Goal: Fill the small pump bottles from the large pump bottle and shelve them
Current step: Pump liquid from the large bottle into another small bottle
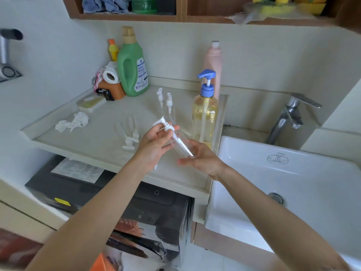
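Over the counter, left hand pinching pump, right hand cradling bottle, tilted, tube inside. Best to keep bottle steady, then twist straight. Big bottle right behind.

Both forearms were bare from the lower edge of the view up to the wrists, with no sleeve showing on either, and the left hand and right hand wore no gloves, rings, watch or bracelet that could be seen.
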